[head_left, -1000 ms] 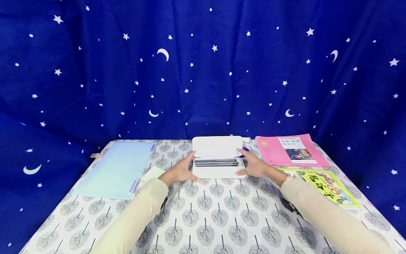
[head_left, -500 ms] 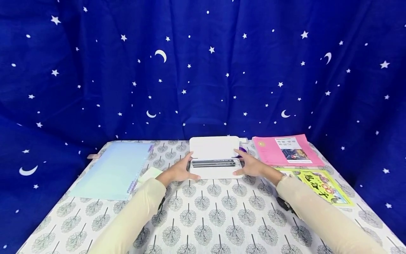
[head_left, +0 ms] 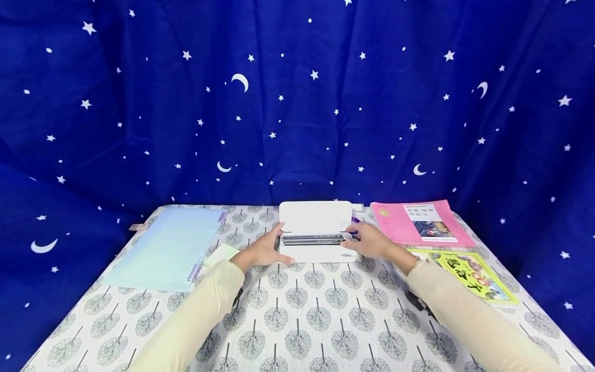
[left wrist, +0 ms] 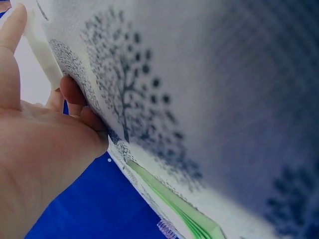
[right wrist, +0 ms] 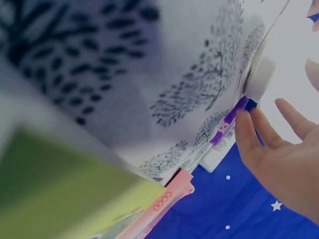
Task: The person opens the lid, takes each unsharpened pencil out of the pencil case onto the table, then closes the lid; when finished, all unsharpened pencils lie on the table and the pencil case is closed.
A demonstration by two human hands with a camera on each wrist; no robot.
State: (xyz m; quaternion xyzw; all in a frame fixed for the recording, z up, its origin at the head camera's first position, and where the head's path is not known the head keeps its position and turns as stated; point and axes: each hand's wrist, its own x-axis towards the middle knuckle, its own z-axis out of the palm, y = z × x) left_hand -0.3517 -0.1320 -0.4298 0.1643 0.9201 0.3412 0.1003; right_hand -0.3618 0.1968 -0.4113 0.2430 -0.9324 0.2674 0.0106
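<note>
Free tablecloth (head_left: 332, 281) before case (head_left: 316, 253), open lid (head_left: 316, 217) behind, yellow book (head_left: 469, 276) right

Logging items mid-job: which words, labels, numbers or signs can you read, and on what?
"鬼谷子" on the yellow book; first character less clear.
Pink booklet: white label and round emblem, too small to read.
Pink edge in the right wrist view: red marks, too blurred.
White item with barcode-like lines: unreadable.
Pencils: any print too small to read.
White pencil case: none seen.

Blue notebook (head_left: 165, 249), yellow book (head_left: 476, 275), perhaps green notepaper (head_left: 221, 253)
</note>
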